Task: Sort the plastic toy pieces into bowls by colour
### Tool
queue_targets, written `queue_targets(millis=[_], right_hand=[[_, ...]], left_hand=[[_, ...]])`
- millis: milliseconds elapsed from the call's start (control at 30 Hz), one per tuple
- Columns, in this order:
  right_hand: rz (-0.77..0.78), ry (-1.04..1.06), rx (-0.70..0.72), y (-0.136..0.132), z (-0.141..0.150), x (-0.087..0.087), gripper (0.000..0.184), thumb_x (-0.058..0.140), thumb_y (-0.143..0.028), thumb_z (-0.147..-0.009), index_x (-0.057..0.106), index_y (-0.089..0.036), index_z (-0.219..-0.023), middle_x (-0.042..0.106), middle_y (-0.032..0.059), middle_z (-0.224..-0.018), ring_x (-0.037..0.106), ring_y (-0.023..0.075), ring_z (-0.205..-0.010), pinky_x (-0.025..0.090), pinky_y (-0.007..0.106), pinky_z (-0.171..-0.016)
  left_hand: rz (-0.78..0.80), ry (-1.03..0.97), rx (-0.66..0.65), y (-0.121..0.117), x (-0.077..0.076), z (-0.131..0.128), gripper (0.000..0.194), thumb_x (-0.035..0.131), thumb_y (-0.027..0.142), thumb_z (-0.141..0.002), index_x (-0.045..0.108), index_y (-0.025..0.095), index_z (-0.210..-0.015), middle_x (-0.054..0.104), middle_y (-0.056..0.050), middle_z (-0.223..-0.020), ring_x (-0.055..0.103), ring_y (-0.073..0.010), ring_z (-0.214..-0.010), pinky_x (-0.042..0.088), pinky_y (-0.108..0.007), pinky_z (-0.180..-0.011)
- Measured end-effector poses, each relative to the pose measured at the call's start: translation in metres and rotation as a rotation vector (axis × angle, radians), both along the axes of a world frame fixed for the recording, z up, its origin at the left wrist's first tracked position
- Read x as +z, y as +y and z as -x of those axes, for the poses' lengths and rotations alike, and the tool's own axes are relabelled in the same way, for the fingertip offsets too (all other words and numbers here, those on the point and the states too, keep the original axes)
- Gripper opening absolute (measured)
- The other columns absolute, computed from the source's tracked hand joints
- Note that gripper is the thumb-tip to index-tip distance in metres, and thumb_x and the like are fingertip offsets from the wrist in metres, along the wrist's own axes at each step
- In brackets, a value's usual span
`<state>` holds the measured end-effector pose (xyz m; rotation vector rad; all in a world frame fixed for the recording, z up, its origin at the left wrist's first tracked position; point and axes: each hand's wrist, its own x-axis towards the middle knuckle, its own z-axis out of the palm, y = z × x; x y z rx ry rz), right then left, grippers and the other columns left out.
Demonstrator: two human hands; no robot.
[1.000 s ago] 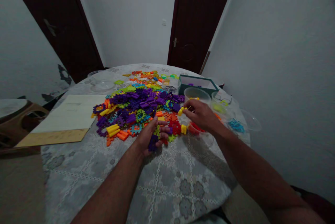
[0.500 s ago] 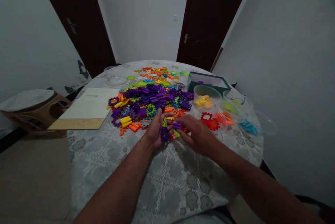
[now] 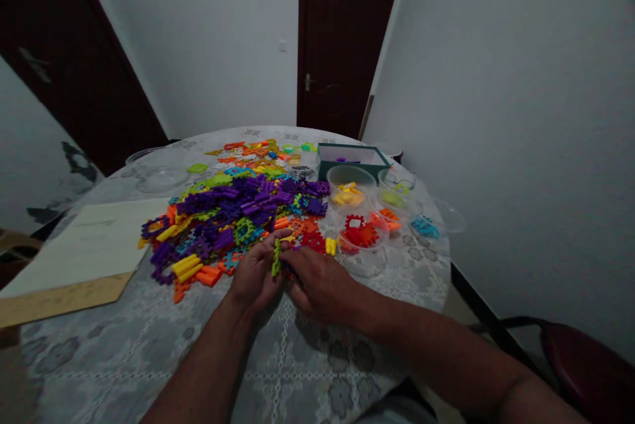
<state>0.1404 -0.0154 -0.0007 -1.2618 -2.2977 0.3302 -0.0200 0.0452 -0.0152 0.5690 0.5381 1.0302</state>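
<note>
My left hand (image 3: pixel 254 276) is half curled, palm up, around a lime-green toothed building piece (image 3: pixel 276 260) standing edge-on. My right hand (image 3: pixel 320 282) meets it from the right, fingers pinched on a dark purple building piece (image 3: pixel 288 269), mostly hidden by the fingers. Both hands are just in front of a large heap of plastic building pieces (image 3: pixel 238 202), mostly purple, with green, blue, orange and yellow among them. A pair of yellow tube pieces (image 3: pixel 331 247) lies just beyond my right hand.
Clear tubs hold yellow pieces (image 3: pixel 348 194) and red pieces (image 3: pixel 360 233). Blue pieces (image 3: pixel 425 226) lie to the right. A dark green box (image 3: pixel 354 154) stands behind. At left lies a cream sheet of card (image 3: pixel 84 245). A dark red chair (image 3: pixel 590 368) is at right.
The view has turned right, so the table appears further left. My right hand has closed in on my left, and the purple tube piece in its fingers no longer shows clearly. The green piece is now edge-on.
</note>
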Motion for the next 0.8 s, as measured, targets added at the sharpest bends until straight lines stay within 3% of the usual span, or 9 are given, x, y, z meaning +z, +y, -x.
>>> queue_targets(millis=[167,333,433,533,633,733,800], right_hand=[[-0.002,0.147,0.012,-0.004,-0.018,0.013,0.043,0.059,-0.009,-0.092,0.059,-0.020,-0.134,0.072,0.0121,-0.127,0.068,0.0240,-0.114,0.055,0.040,-0.099],[0.086,0.239,-0.009,0.003,-0.060,0.046,0.032,0.062,-0.009,-0.093,0.072,-0.023,-0.120,0.079,0.0031,-0.112,0.073,0.0181,-0.100,0.055,0.032,-0.092],[0.100,0.224,-0.122,0.040,-0.106,0.064,0.026,0.064,-0.010,-0.092,0.076,-0.022,-0.112,0.079,0.0023,-0.101,0.072,0.0163,-0.089,0.056,0.029,-0.082],[0.149,0.334,-0.322,0.098,-0.156,0.079,0.025,0.063,-0.011,-0.091,0.076,-0.018,-0.111,0.078,0.0026,-0.088,0.067,0.0127,-0.067,0.055,0.024,-0.067],[-0.014,0.461,-0.611,0.148,-0.198,0.090,0.037,0.065,-0.009,-0.087,0.073,-0.016,-0.122,0.079,0.0067,-0.104,0.071,0.0146,-0.074,0.060,0.028,-0.070],[-0.126,0.498,-0.716,0.164,-0.216,0.093,0.043,0.062,-0.010,-0.087,0.071,-0.017,-0.129,0.075,0.0109,-0.126,0.074,0.0187,-0.093,0.063,0.033,-0.081],[-0.130,0.492,-0.692,0.152,-0.211,0.087,0.037,0.059,-0.012,-0.090,0.073,-0.017,-0.124,0.077,0.0103,-0.122,0.075,0.0200,-0.096,0.063,0.035,-0.083]], left_hand=[[0.001,0.074,-0.057,0.002,-0.002,0.000,0.068,0.064,0.002,-0.068,0.068,0.015,-0.135,0.068,-0.004,-0.091,0.066,-0.0153,-0.074,0.057,-0.024,-0.067],[-0.012,0.122,-0.023,0.002,-0.003,-0.003,0.072,0.071,0.000,-0.064,0.071,0.016,-0.134,0.066,-0.004,-0.096,0.066,-0.0141,-0.082,0.057,-0.022,-0.072],[-0.040,0.189,-0.028,0.002,-0.003,-0.005,0.071,0.076,0.001,-0.065,0.071,0.018,-0.134,0.065,-0.003,-0.096,0.066,-0.0139,-0.084,0.059,-0.024,-0.078],[-0.075,0.278,-0.056,0.001,-0.003,-0.007,0.075,0.081,0.006,-0.067,0.068,0.020,-0.140,0.067,-0.004,-0.102,0.069,-0.0170,-0.091,0.060,-0.028,-0.081],[-0.100,0.355,-0.067,0.001,-0.005,-0.007,0.079,0.087,0.015,-0.069,0.065,0.023,-0.144,0.069,-0.007,-0.113,0.071,-0.0232,-0.103,0.060,-0.034,-0.088],[-0.149,0.383,-0.072,0.002,-0.009,-0.007,0.081,0.091,0.025,-0.070,0.065,0.025,-0.146,0.070,-0.012,-0.126,0.069,-0.0301,-0.120,0.055,-0.042,-0.106],[-0.194,0.387,-0.083,0.002,-0.012,-0.007,0.081,0.092,0.029,-0.072,0.064,0.026,-0.148,0.068,-0.013,-0.134,0.064,-0.0327,-0.131,0.048,-0.045,-0.115]])
